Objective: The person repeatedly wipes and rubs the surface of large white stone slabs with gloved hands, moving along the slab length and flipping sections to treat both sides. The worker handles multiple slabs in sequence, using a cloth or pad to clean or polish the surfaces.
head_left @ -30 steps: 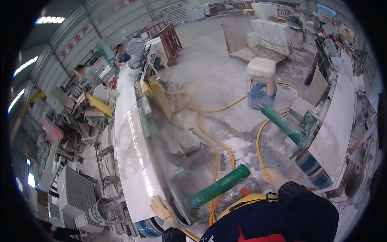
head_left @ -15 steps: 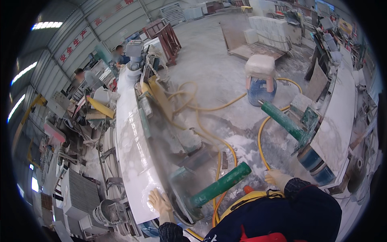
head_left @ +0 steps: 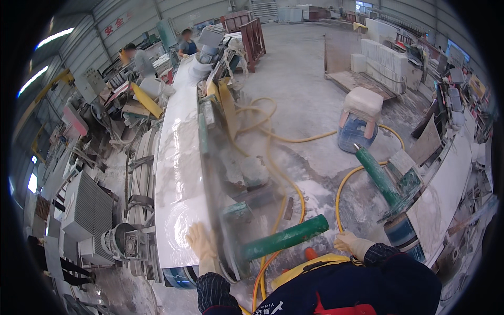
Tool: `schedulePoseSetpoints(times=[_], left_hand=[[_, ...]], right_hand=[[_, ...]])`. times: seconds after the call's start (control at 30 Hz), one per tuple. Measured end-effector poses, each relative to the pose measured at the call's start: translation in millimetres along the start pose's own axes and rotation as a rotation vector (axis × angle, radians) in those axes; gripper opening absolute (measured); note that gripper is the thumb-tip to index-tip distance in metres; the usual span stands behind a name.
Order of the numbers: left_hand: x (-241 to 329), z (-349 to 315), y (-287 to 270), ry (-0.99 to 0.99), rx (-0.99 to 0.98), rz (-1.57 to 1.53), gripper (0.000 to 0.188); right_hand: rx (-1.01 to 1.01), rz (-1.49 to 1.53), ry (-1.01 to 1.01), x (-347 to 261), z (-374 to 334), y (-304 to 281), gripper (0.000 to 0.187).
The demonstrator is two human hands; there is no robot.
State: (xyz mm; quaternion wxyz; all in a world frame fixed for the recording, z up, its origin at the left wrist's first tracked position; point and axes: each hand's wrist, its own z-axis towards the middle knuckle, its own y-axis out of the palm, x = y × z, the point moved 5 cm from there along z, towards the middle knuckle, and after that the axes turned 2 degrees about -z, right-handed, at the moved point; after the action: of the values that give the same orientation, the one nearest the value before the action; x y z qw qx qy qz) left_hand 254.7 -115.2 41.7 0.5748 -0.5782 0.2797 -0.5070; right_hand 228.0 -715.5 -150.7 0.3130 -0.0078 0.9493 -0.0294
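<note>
My left hand (head_left: 201, 242), in a cream rubber glove, rests with fingers spread on the near end of a long white slab (head_left: 181, 218). The slab's surface is wet and shiny. At my right side, my right hand (head_left: 353, 244), also gloved, is closed at the end of a yellow hose (head_left: 337, 205); the hose's lower end is hidden by the glove and my body. Between the hands a green roller (head_left: 286, 236) juts out from the slab's side. I wear a yellow apron (head_left: 310, 266) over dark clothes.
Another long pale slab (head_left: 438, 210) stands to the right, with a second green roller (head_left: 379, 176) beside it. A blue drum (head_left: 356, 134) carries a wrapped seat. More hose loops over the wet floor. Two people work at the far left. A ribbed grey block (head_left: 89, 215) stands left.
My view has turned left and the scene has shifted rightward in the picture. My left hand stays on the slab, its fingers now pointing slightly more leftward. My right hand keeps the hose.
</note>
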Motion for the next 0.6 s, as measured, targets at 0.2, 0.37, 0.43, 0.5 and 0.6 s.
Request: schedulePoseSetpoints(times=[0.2, 0.37, 0.43, 0.5, 0.6], left_hand=[[0, -1, -2, -0.012, -0.020, -0.028, 0.063], [3, -4, -6, 0.007, -0.007, -0.034, 0.062], [3, -6, -7, 0.016, 0.004, -0.052, 0.061], [2, -7, -7, 0.015, 0.003, -0.064, 0.060], [-1, -9, -5, 0.008, -0.002, -0.072, 0.060]], right_hand=[[-0.046, -0.157, -0.034, -7, 0, 22, 0.028], [-0.112, -0.234, -0.077, -3, 10, 35, 0.026], [-0.118, -0.239, -0.069, -1, 12, 37, 0.025], [-0.127, -0.256, -0.093, -1, 14, 38, 0.022], [-0.146, -0.237, -0.096, 1, 15, 38, 0.019]])
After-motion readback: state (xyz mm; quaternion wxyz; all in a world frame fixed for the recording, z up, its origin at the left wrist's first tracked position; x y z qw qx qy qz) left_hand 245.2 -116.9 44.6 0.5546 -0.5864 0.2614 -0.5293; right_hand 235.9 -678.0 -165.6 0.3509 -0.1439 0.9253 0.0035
